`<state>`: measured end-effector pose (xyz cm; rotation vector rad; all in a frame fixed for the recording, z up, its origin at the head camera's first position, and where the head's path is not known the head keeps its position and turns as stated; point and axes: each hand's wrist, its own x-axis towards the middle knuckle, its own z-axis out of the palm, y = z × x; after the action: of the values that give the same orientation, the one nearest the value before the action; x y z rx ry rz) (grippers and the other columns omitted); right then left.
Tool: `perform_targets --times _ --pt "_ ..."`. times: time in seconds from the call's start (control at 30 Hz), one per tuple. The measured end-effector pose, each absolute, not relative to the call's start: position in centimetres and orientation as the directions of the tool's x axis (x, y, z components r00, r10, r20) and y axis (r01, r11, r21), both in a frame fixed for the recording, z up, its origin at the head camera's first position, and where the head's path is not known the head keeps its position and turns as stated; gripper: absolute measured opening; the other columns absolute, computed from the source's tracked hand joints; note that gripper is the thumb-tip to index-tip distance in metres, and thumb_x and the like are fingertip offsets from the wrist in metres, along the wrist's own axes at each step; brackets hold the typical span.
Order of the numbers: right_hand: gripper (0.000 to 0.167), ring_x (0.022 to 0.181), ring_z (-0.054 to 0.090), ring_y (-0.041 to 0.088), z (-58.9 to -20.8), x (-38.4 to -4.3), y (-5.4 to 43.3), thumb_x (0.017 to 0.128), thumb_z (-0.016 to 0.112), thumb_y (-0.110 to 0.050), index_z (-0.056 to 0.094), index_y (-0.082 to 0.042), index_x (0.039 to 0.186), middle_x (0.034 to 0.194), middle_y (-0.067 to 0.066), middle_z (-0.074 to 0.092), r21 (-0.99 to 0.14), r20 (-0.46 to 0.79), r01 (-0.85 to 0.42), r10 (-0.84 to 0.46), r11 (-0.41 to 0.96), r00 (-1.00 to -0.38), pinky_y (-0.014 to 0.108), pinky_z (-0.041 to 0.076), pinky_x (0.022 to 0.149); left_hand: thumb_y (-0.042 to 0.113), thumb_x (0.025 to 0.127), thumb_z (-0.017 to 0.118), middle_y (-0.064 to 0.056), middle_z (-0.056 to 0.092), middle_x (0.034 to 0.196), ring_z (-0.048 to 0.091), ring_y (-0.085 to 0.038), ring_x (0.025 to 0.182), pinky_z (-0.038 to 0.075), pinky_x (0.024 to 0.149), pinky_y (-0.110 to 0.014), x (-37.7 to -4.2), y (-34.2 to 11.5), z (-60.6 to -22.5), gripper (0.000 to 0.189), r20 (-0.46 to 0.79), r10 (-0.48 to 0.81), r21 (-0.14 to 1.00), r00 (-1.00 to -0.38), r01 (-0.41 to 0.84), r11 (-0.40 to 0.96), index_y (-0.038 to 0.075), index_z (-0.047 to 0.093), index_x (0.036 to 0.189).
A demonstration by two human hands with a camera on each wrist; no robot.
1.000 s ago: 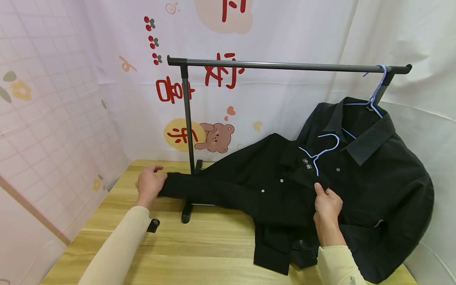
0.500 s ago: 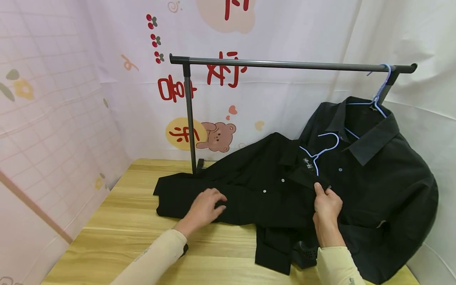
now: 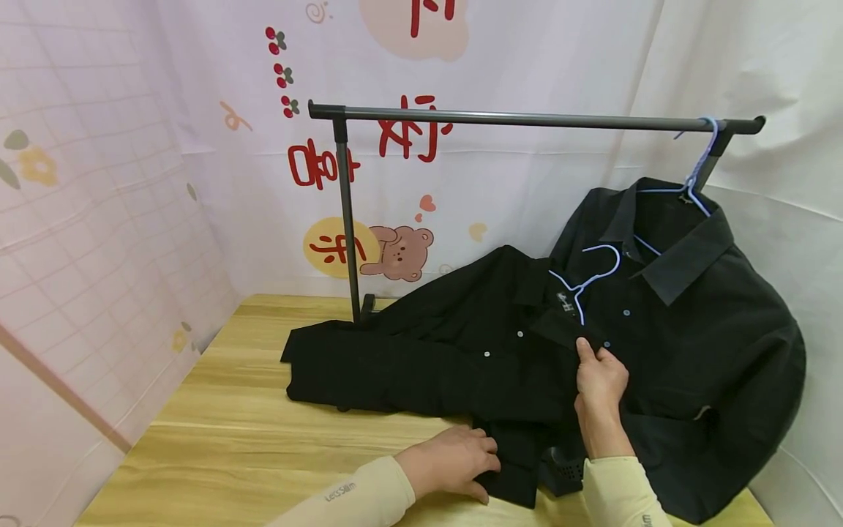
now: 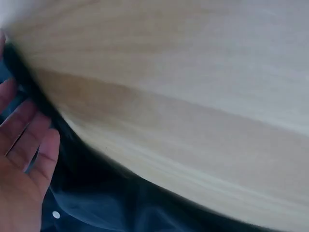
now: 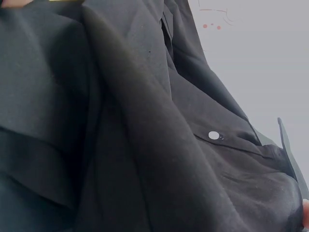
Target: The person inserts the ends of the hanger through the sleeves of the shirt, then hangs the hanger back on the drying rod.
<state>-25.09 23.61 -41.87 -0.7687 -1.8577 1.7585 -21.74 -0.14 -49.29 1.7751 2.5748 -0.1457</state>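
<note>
A black shirt (image 3: 421,373) with white buttons lies over the table, and a light blue hanger (image 3: 579,288) pokes out of its collar. My right hand (image 3: 602,384) pinches the shirt just below the hanger, thumb on top; any part of the hanger under the cloth is hidden. Beside the front edge of the shirt, my left hand (image 3: 454,465) reaches over a hanging-down black sleeve end (image 3: 510,468). In the left wrist view, the fingers (image 4: 46,154) are fairly straight beside the dark cloth. The right wrist view is mostly filled with black cloth (image 5: 145,121).
A dark metal clothes rack (image 3: 527,118) stands at the back of the wooden table (image 3: 217,439). Another black shirt (image 3: 718,329) hangs at its right end on a blue hanger (image 3: 701,165). Printed white curtains (image 3: 566,58) back the scene.
My left hand let go of the sleeve end at the far left, which now lies folded over the shirt, and moved right and nearer to the lower sleeve end. My right hand kept its grip.
</note>
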Motion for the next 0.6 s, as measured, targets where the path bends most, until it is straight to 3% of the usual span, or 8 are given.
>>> perform_targets --times 0.13,0.23,0.43,0.6 --pt "0.051 0.067 0.039 0.019 -41.9 -25.0 23.6 0.097 0.066 -0.035 0.048 -0.015 0.053 0.058 -0.003 0.033 -0.997 -0.043 0.078 0.671 0.022 -0.74 0.029 0.03 0.056 0.05 0.091 0.068 0.018 0.06 0.096 0.054 -0.001 0.085 0.039 0.067 -0.019 -21.3 0.3 -49.6 0.018 -0.031 0.946 -0.245 -0.324 0.92 0.307 0.034 0.072 0.1" --pt "0.051 0.066 0.039 0.019 -42.0 -25.0 23.6 0.096 0.066 -0.035 0.048 -0.015 0.053 0.057 -0.004 0.033 -0.996 -0.042 0.081 0.672 0.026 -0.739 0.029 0.03 0.056 0.04 0.091 0.07 0.019 0.06 0.087 0.056 -0.002 0.078 0.038 0.063 -0.019 -21.1 0.3 -49.8 0.005 -0.003 0.952 -0.303 -0.307 0.907 0.292 0.035 0.072 0.091" --pt "0.05 0.068 0.041 0.019 -42.4 -25.0 23.7 0.096 0.065 -0.036 0.049 -0.015 0.054 0.059 -0.003 0.035 -0.995 -0.056 0.094 0.674 0.021 -0.737 0.03 0.031 0.057 0.026 0.087 0.072 0.017 0.055 0.078 0.05 0.0 0.069 0.034 0.058 -0.017 -22.2 -1.8 -49.2 0.01 0.065 0.94 -0.208 -0.335 0.917 0.341 0.033 0.069 0.082" --pt "0.047 0.077 0.041 0.02 -42.6 -24.8 23.7 0.097 0.065 -0.036 0.054 -0.013 0.057 0.062 -0.002 0.038 -0.996 -0.059 0.088 0.672 0.008 -0.738 0.03 0.033 0.062 0.018 0.087 0.069 0.013 0.061 0.087 0.056 -0.004 0.077 0.041 0.063 -0.019 -23.6 -6.7 -48.4 0.011 0.182 0.873 -0.081 -0.452 0.878 0.472 0.028 0.073 0.086"
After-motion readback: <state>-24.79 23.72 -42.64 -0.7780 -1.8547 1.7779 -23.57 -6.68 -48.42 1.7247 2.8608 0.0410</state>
